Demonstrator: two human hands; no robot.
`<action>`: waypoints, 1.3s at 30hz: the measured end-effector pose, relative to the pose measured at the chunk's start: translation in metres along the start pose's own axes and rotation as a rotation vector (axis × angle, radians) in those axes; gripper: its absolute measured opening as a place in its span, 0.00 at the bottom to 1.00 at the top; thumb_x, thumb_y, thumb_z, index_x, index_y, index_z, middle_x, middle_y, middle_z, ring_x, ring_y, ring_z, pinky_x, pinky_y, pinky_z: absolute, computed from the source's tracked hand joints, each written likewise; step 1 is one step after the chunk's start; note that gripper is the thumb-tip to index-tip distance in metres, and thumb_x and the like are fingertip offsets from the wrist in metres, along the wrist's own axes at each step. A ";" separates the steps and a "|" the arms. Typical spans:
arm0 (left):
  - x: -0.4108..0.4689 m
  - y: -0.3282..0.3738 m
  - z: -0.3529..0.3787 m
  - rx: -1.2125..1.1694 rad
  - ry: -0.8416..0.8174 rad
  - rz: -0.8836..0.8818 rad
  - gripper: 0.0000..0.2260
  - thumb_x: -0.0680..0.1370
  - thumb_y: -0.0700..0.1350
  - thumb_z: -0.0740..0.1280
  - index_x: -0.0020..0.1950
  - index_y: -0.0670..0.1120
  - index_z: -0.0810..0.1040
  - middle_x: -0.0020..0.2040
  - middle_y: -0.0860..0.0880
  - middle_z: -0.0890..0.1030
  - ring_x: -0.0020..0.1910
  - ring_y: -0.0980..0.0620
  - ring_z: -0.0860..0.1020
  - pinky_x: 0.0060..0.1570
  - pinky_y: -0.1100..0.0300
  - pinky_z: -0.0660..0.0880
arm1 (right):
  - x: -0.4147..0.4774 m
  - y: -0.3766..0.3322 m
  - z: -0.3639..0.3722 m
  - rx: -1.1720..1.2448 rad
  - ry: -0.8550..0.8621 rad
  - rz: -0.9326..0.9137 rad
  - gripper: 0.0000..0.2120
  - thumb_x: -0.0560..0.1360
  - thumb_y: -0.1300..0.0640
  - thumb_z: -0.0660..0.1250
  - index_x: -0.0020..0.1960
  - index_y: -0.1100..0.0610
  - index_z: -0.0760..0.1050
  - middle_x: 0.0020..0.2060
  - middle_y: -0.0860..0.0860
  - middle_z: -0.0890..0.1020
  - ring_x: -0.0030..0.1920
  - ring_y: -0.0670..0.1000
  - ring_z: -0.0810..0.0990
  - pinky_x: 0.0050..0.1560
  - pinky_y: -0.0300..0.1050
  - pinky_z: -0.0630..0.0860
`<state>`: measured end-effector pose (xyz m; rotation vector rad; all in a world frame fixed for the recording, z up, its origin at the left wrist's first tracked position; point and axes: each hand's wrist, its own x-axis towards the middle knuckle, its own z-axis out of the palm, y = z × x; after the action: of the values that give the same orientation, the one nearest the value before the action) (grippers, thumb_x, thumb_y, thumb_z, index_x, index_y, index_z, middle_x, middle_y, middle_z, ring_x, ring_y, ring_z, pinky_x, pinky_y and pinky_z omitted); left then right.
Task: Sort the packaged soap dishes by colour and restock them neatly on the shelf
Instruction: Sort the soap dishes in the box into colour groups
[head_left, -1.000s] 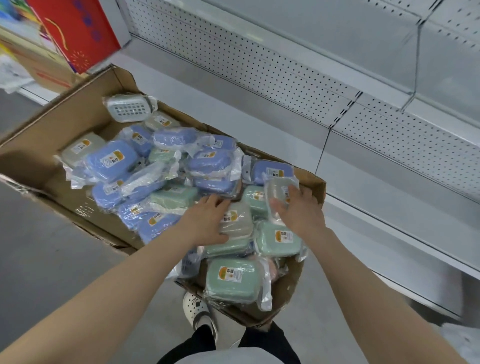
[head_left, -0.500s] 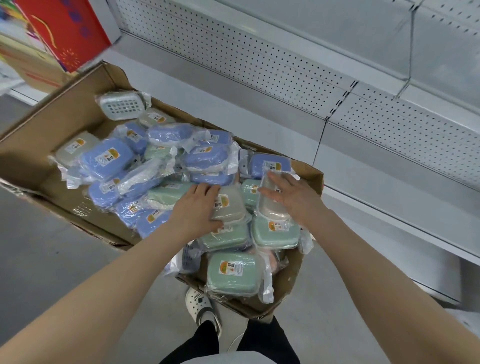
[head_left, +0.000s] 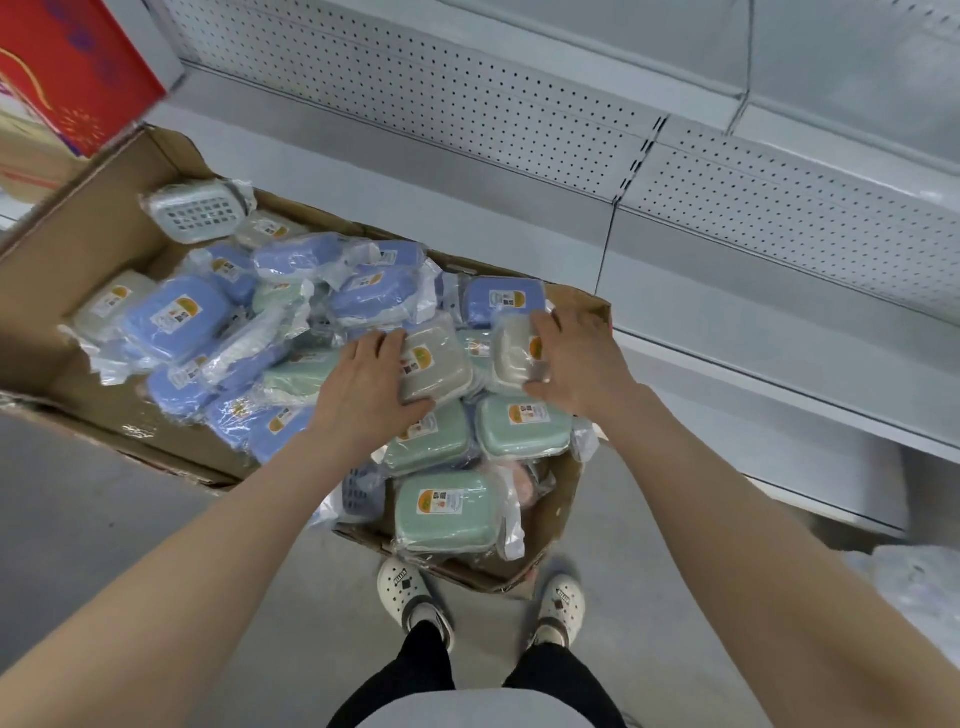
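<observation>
Left hand (head_left: 363, 395) grips 1 beige dish (head_left: 441, 364), right hand (head_left: 579, 358) 1 pale dish (head_left: 511, 353); 3 green dishes (head_left: 447, 512) lie nearer.

Cardboard box (head_left: 78, 270), perhaps raised, holds packaged soap dishes (head_left: 176, 317).

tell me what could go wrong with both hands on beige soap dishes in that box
The left hand grips a beige dish and the right hand the other beige dish, both in loose plastic wrap, so either may slip when lifted. The dishes are heaped, and a green dish lies at the low near corner of the box; pulling from the heap could nudge it out.
</observation>
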<state>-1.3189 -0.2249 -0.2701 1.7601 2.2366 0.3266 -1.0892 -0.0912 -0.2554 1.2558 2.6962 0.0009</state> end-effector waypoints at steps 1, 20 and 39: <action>-0.001 0.008 -0.003 0.006 0.007 0.011 0.39 0.68 0.59 0.73 0.73 0.44 0.63 0.66 0.44 0.70 0.64 0.41 0.68 0.61 0.48 0.70 | -0.009 0.007 -0.001 0.035 0.040 0.041 0.40 0.67 0.40 0.72 0.72 0.56 0.61 0.64 0.58 0.70 0.61 0.60 0.72 0.62 0.54 0.67; -0.002 0.451 0.100 -0.046 -0.025 0.585 0.37 0.65 0.58 0.76 0.68 0.45 0.67 0.60 0.42 0.73 0.58 0.39 0.71 0.58 0.48 0.69 | -0.387 0.314 0.025 0.311 0.461 0.872 0.34 0.66 0.36 0.70 0.61 0.59 0.72 0.46 0.55 0.77 0.45 0.60 0.77 0.39 0.47 0.72; -0.003 0.865 0.255 -0.087 -0.210 1.048 0.39 0.66 0.62 0.74 0.71 0.46 0.64 0.62 0.44 0.71 0.59 0.41 0.71 0.52 0.49 0.74 | -0.648 0.559 0.081 0.240 0.440 1.423 0.40 0.66 0.29 0.63 0.69 0.53 0.65 0.52 0.51 0.77 0.50 0.55 0.78 0.44 0.49 0.77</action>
<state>-0.4416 -0.0233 -0.2126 2.6062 0.9761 0.3912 -0.2425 -0.2289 -0.1984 3.1673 1.4209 0.1397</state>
